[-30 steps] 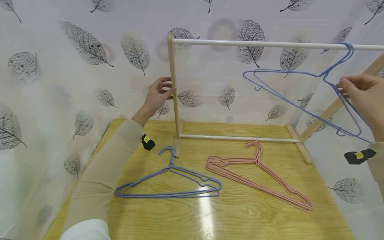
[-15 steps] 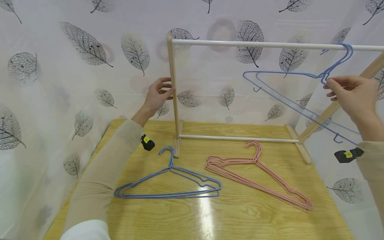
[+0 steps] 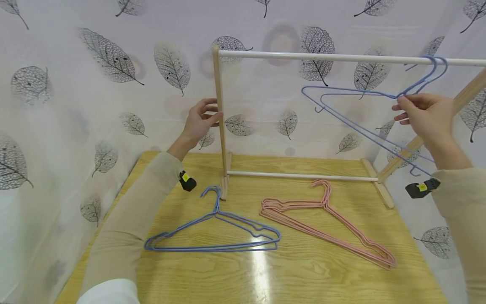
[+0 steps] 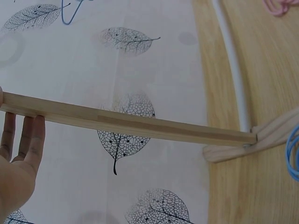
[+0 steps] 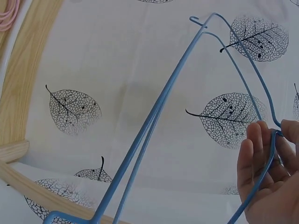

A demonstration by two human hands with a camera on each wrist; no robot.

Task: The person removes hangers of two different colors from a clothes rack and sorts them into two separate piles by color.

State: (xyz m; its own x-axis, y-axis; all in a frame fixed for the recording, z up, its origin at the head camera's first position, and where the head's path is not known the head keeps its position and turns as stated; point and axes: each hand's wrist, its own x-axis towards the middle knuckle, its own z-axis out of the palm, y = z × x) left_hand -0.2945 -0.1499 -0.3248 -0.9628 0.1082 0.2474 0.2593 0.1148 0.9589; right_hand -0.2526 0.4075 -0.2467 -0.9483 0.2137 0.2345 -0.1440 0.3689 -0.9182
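My left hand point(image 3: 201, 118) holds the left wooden post point(image 3: 218, 84) of a clothes rack, thumb in front; in the left wrist view its fingers point(image 4: 35, 144) lie against the post point(image 4: 140, 125). Two blue hangers hang by their hooks from the rack's white top rail point(image 3: 322, 55), near its right end. My right hand point(image 3: 429, 114) pinches the nearer blue hanger point(image 3: 345, 89) just under its hook. Behind it hangs the other blue hanger point(image 3: 357, 94). In the right wrist view, my right hand point(image 5: 271, 172) has the blue wire between thumb and fingers.
On the wooden table point(image 3: 212, 278) lie a small stack of blue hangers point(image 3: 217, 207) at left and a stack of pink hangers point(image 3: 325, 202) at right. A white lower bar point(image 3: 303, 175) joins the rack's feet. Leaf-patterned sheeting point(image 3: 250, 84) surrounds the table.
My right hand has moved left, shifting from the hanger's shoulder to just below its hook. The nearer hanger has slid slightly left, its hook now apart from the other. My left hand stays put.
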